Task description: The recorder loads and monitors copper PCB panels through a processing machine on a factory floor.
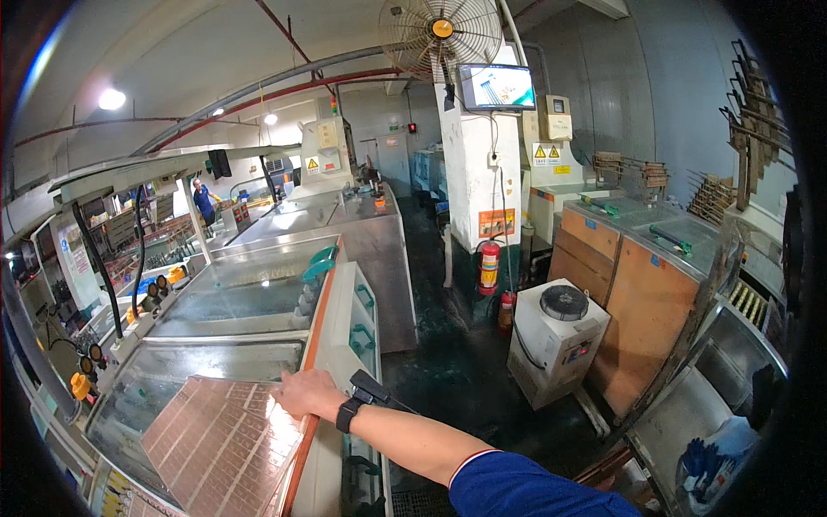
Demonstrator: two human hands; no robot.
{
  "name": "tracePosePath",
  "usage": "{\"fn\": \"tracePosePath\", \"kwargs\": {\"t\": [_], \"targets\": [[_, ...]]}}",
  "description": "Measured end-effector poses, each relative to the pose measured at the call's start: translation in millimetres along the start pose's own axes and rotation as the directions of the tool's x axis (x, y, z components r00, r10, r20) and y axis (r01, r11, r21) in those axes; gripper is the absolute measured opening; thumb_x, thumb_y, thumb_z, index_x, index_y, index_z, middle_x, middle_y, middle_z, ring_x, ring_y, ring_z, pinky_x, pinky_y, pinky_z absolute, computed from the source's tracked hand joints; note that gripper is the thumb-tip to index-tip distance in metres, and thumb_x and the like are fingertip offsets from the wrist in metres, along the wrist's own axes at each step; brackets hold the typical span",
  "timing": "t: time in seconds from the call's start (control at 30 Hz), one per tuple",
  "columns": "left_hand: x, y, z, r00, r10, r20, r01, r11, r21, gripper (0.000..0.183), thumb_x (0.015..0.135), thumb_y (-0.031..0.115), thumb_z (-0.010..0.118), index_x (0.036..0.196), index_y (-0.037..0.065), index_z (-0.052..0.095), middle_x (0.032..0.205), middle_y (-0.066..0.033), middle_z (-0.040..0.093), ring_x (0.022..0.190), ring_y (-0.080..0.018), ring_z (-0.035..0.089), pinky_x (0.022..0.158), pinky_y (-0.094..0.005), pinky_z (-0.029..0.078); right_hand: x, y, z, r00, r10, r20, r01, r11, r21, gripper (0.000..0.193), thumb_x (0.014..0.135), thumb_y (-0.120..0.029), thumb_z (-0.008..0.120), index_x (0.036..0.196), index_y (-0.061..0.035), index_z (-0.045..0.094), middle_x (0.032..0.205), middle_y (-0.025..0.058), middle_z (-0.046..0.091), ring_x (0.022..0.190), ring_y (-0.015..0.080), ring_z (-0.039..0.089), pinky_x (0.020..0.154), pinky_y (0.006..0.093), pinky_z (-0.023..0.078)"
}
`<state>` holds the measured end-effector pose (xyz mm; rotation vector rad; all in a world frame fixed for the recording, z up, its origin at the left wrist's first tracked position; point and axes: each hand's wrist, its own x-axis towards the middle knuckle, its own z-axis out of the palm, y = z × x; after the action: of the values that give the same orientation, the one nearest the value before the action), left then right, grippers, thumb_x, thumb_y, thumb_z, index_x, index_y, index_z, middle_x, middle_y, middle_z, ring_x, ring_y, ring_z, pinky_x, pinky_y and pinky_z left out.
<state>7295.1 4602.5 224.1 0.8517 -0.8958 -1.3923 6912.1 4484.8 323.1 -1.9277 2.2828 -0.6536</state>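
Observation:
My right hand (311, 394) reaches in from the lower right, its fingers curled at the upper right corner of a copper-coloured circuit panel (211, 444). The fingertips are partly hidden, but the hand looks closed on that corner. Rows of small rectangles mark the panel, and light glares off its right side. It lies over the glass-like lid (267, 355) of a long machine, beside an orange-brown edge strip (303, 448). A black band with a small dark device (369, 387) sits on my right wrist. My left hand is out of the picture.
Ahead along the machine lies a green handle (320, 263). Across the dark aisle floor stand a white chiller unit (558, 340), a fire extinguisher (488, 269) by a pillar (475, 155) and a wood-panelled tank (642, 314). A person in blue (204, 203) is far left.

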Motion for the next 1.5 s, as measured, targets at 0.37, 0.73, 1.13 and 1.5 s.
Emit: {"fn": "tracePosePath", "kwargs": {"t": [0.37,0.73,1.13,1.5], "targets": [[3,-3,-18,0.997,0.024,0.069,-0.023,1.000,-0.009,0.048,0.100,0.023,0.051,0.142,0.004,0.037,0.136,-0.0172,0.051,0.121,-0.0329,0.051,0.100,-0.0473,0.044,-1,-1,-6,0.993,0.057,0.100,-0.058,0.998,0.009,0.052,0.097,-0.047,0.044,0.118,-0.0034,0.062,0.105,0.0157,0.071,0.100,0.0354,0.067,0.085,0.0471,0.052],[1,-9,-26,0.985,0.084,0.152,-0.104,0.986,0.131,0.054,0.098,0.006,0.054,0.146,0.000,0.030,0.142,-0.0189,0.042,0.123,-0.0344,0.051,0.104,-0.0509,0.046,2,6,-3,0.995,0.076,0.057,-0.078,0.996,0.032,0.038,0.090,-0.042,0.054,0.095,-0.0106,0.073,0.097,0.0157,0.072,0.096,0.0353,0.068,0.077,0.0452,0.054],[-7,-8,-21,0.963,0.223,0.149,-0.253,0.941,0.223,0.045,0.097,0.009,0.058,0.139,0.007,0.041,0.112,-0.0121,0.056,0.109,-0.0267,0.058,0.089,-0.0501,0.054,3,-6,-6,0.993,0.094,0.074,-0.093,0.995,-0.022,0.051,0.093,-0.049,0.045,0.116,-0.0090,0.067,0.112,0.0146,0.070,0.105,0.0335,0.066,0.088,0.0439,0.053],[-11,-4,-20,0.986,0.133,0.105,-0.150,0.973,0.173,0.049,0.100,0.010,0.050,0.145,0.006,0.032,0.132,-0.0157,0.049,0.119,-0.0309,0.054,0.101,-0.0516,0.047,0,-9,-12,0.988,0.112,0.107,-0.110,0.994,-0.026,0.053,0.094,-0.049,0.043,0.119,-0.0086,0.066,0.117,0.0149,0.069,0.107,0.0335,0.065,0.089,0.0440,0.052]]}}
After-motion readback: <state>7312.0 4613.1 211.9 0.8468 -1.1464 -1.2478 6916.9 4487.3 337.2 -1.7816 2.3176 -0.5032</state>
